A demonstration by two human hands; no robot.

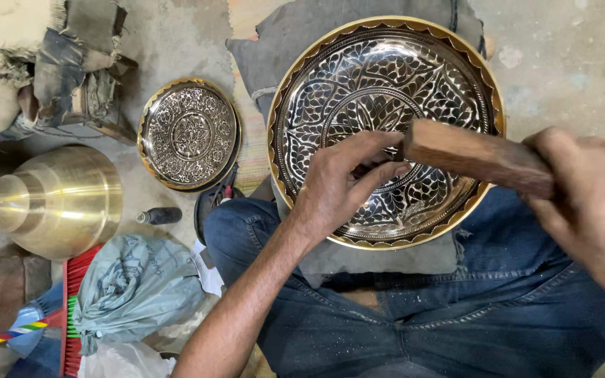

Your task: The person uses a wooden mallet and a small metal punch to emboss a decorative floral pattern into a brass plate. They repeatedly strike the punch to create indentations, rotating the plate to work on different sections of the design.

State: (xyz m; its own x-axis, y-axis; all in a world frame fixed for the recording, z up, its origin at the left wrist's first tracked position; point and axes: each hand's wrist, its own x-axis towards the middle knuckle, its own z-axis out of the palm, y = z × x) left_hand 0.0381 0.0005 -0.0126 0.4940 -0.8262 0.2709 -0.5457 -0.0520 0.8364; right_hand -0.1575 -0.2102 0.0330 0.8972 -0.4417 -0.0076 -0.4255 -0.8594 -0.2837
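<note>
On the far left a shiny gold metal bell-shaped pot [54,199] lies on its side on the floor. Near it sits a crumpled grey plastic bag [134,287] beside a red brush [75,308]. A little to the right, a small round engraved metal plate with a gold rim [189,133] lies flat on the floor, with a small dark bottle [159,215] near it. Next comes the left hand [341,185]. Its fingers are bent narrow and press on something small that I cannot see well. It rests on the big round engraved metal tray with a gold rim [386,70], which lies on grey cloth [379,255] over the person's blue jeans [456,322]. On the right, the right hand [589,196] is closed around a brown wooden block [477,155], holding it over the tray, just beside the left fingers.
</note>
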